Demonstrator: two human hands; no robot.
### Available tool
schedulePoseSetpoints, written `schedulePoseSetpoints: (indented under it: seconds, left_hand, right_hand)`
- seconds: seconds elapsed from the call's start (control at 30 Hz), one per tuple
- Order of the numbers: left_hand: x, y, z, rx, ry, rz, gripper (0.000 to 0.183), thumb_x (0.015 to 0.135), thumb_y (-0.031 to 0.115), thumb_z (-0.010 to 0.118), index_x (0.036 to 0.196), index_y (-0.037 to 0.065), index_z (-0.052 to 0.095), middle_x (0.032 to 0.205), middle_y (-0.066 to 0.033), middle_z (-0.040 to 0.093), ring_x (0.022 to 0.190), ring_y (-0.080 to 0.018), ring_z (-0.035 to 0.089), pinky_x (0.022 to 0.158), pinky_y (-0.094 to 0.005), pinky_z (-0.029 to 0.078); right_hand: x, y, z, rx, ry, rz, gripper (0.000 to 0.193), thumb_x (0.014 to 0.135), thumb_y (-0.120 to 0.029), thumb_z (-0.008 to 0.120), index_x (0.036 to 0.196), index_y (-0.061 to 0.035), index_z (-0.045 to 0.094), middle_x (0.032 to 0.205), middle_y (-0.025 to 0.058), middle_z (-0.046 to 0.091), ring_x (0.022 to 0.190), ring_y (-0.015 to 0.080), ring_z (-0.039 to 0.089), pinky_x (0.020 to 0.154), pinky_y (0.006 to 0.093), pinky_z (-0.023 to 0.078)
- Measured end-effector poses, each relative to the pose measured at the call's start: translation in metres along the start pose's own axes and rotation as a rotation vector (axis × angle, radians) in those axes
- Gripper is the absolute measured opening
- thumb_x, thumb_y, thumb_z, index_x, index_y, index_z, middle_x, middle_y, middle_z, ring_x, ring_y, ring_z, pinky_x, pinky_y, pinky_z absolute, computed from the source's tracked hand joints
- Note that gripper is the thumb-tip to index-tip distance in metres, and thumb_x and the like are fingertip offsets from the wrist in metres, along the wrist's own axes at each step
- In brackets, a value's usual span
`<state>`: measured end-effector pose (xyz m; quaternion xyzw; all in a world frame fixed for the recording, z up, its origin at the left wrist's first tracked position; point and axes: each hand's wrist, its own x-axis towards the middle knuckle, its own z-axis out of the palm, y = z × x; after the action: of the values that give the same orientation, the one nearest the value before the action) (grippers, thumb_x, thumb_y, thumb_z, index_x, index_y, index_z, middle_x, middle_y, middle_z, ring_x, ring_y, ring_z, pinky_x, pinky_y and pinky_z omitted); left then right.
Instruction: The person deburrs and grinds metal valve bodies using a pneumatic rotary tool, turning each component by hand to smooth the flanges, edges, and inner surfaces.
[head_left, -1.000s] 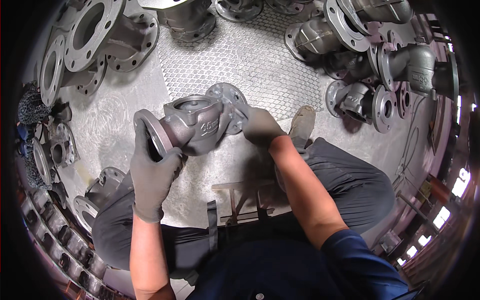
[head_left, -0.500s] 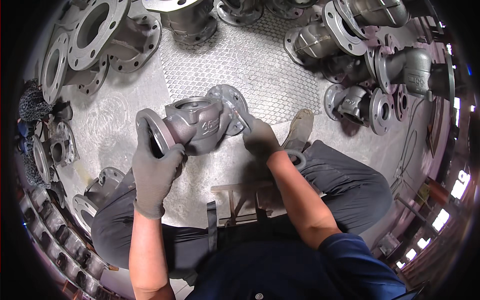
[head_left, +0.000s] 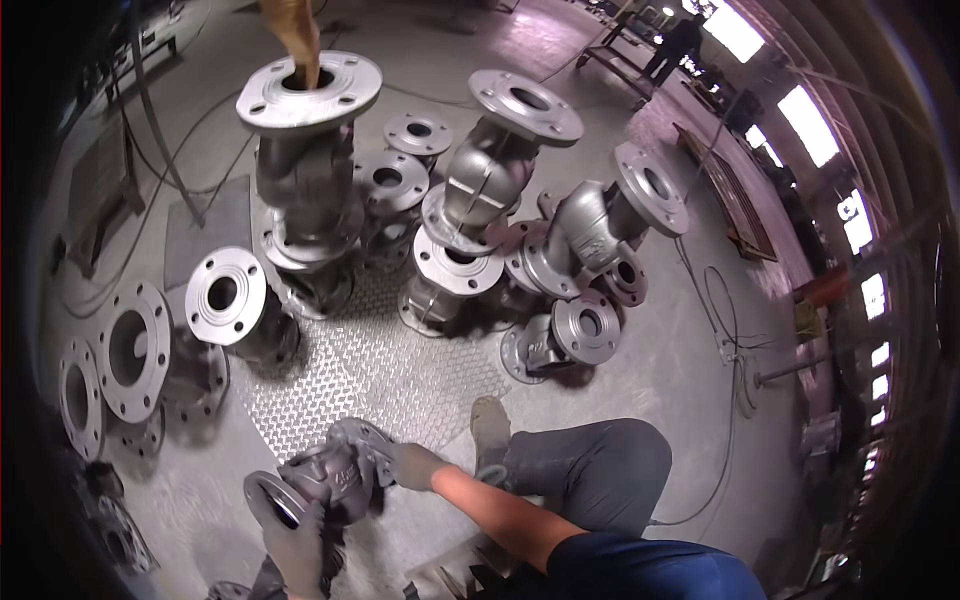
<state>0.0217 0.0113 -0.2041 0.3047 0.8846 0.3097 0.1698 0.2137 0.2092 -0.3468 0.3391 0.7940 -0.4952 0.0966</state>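
A grey cast metal valve body [head_left: 338,480] with round flanges lies low in the view, over the floor in front of me. My left hand [head_left: 290,545], in a grey glove, grips its near-left flange [head_left: 275,502], thumb on one side and fingers in the opening. My right hand [head_left: 415,466], also gloved, is closed at the far-right flange [head_left: 362,436]. Something thin and grey seems to run from its fingers across that flange, but its kind is unclear. Blur softens both hands.
Several flanged valve bodies [head_left: 585,240] stand and lie ahead, some stacked, around a diamond-patterned metal plate [head_left: 330,375]. A brown thing [head_left: 295,35] reaches into a tall one's top opening. Cables [head_left: 725,450] trail at right. A person [head_left: 680,47] stands far off near a cart [head_left: 612,62].
My view has tilted up and turned right, so the valve body and my hands appear lower and more of the workshop shows. Both hands remain at the same flanges.
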Motion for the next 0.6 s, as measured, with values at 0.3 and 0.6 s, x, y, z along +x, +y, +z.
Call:
schedulePoseSetpoints:
  seconds: [0.3,0.6]
  left_hand:
    - [-0.031,-0.042,0.011,0.198,-0.33,0.34,0.133,0.079,0.022,0.099,0.178,-0.008,0.015,0.174,-0.0415,0.036,0.163,-0.0582,0.031,0.138,-0.0568,0.025]
    - [-0.021,-0.067,0.02,0.047,-0.155,-0.052,0.116,0.093,0.032,0.079,0.177,-0.009,0.011,0.184,-0.0366,0.017,0.174,-0.0478,0.014,0.141,-0.0505,0.016]
  right_hand:
    - [-0.043,-0.008,0.0,0.355,0.179,0.168,0.062,0.104,-0.023,0.067,0.166,-0.0216,0.058,0.133,0.0237,0.079,0.119,0.0323,0.078,0.105,0.0425,0.059]
    - [-0.095,-0.015,-0.02,0.097,0.106,0.0,0.063,0.101,-0.01,0.059,0.163,-0.0147,0.058,0.138,0.0248,0.076,0.121,0.0415,0.076,0.106,0.0462,0.059]
